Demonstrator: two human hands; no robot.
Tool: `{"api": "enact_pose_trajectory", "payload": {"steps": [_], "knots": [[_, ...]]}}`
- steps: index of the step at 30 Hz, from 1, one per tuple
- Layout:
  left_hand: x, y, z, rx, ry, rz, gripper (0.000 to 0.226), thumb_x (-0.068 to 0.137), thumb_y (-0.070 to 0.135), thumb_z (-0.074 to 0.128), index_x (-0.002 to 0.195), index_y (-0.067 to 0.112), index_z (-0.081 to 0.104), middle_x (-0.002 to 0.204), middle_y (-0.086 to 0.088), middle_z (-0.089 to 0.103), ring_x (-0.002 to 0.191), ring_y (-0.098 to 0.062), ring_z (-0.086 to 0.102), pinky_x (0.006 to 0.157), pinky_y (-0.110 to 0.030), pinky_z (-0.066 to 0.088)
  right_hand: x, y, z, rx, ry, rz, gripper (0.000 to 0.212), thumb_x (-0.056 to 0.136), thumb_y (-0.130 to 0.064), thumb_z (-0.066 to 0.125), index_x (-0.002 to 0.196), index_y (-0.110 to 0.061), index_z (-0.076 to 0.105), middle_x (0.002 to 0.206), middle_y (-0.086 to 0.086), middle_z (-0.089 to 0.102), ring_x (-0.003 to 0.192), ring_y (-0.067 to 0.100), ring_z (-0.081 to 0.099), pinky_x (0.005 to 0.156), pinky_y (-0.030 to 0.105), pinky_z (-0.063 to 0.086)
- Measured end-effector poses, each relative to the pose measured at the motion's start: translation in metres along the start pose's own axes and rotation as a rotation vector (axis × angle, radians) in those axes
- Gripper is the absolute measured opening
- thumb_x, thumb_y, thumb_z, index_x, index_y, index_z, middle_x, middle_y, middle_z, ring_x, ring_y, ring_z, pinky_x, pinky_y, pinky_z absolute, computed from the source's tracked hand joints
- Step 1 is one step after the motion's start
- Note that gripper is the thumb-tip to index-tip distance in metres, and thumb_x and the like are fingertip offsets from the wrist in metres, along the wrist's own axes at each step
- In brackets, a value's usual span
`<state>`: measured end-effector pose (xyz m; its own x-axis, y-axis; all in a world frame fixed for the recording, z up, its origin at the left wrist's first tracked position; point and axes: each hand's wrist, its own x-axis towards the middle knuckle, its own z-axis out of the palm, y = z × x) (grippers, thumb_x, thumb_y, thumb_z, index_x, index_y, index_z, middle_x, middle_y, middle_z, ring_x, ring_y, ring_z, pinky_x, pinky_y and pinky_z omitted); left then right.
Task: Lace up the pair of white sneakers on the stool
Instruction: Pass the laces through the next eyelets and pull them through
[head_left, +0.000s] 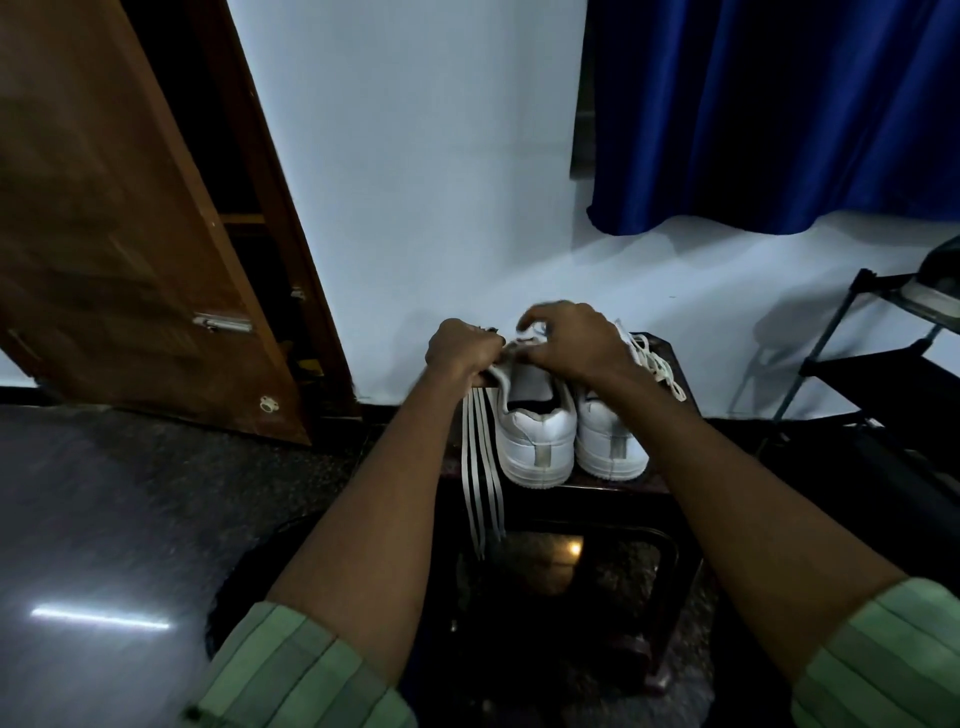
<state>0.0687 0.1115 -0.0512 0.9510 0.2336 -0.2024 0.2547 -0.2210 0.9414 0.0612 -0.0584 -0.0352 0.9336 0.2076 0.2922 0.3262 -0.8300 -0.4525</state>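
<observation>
Two white sneakers stand side by side on a dark stool (608, 493), heels toward me. My left hand (460, 348) grips the tongue side of the left sneaker (537, 436) and holds white lace strands (483, 478) that hang over the stool's front edge. Over the same shoe's eyelets, my right hand (566, 338) has its fingers curled and pinches a bit of lace. The right sneaker (610, 441) has laces lying loosely (660, 369) across its top. The fingertips and eyelets are blurred and partly hidden.
A brown wooden door (130, 234) stands open on the left. The white wall (415, 182) is right behind the stool. A blue curtain (779, 104) hangs at upper right, and a black metal rack (852, 353) stands to the right. The floor (130, 519) is dark and glossy.
</observation>
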Motion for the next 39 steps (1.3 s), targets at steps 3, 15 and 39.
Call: {"api": "enact_pose_trajectory", "payload": {"steps": [3, 15, 39], "knots": [[-0.003, 0.001, -0.001, 0.002, -0.013, 0.001, 0.025, 0.068, -0.001, 0.073, 0.093, 0.003, 0.078, 0.094, -0.016, 0.077, 0.084, -0.030, 0.077, 0.071, -0.053, 0.065, 0.003, -0.002, 0.007, -0.135, 0.017, 0.047, 0.020, 0.081, -0.043, 0.078, 0.097, -0.032, 0.080, 0.102, 0.000, 0.077, 0.098, 0.026, 0.069, 0.082, 0.034, 0.054], [-0.017, 0.006, 0.004, 0.484, -0.018, 0.445, 0.032, 0.082, 0.010, 0.063, 0.095, 0.032, 0.082, 0.090, 0.010, 0.078, 0.085, -0.010, 0.071, 0.076, -0.023, 0.054, 0.010, 0.005, -0.018, 1.055, 0.583, 0.605, 0.028, 0.088, -0.022, 0.059, 0.066, -0.017, 0.042, 0.069, 0.005, 0.046, 0.061, 0.019, 0.047, 0.059, 0.034, 0.047], [-0.028, 0.010, 0.026, 1.179, 0.094, 0.657, 0.023, 0.094, 0.029, 0.058, 0.114, 0.024, 0.067, 0.110, -0.004, 0.051, 0.095, -0.032, 0.067, 0.087, -0.046, 0.056, -0.001, -0.004, -0.010, 0.102, 0.060, 0.142, 0.030, 0.078, -0.030, 0.070, 0.106, -0.018, 0.072, 0.103, 0.002, 0.071, 0.100, 0.022, 0.064, 0.076, 0.029, 0.043]]}}
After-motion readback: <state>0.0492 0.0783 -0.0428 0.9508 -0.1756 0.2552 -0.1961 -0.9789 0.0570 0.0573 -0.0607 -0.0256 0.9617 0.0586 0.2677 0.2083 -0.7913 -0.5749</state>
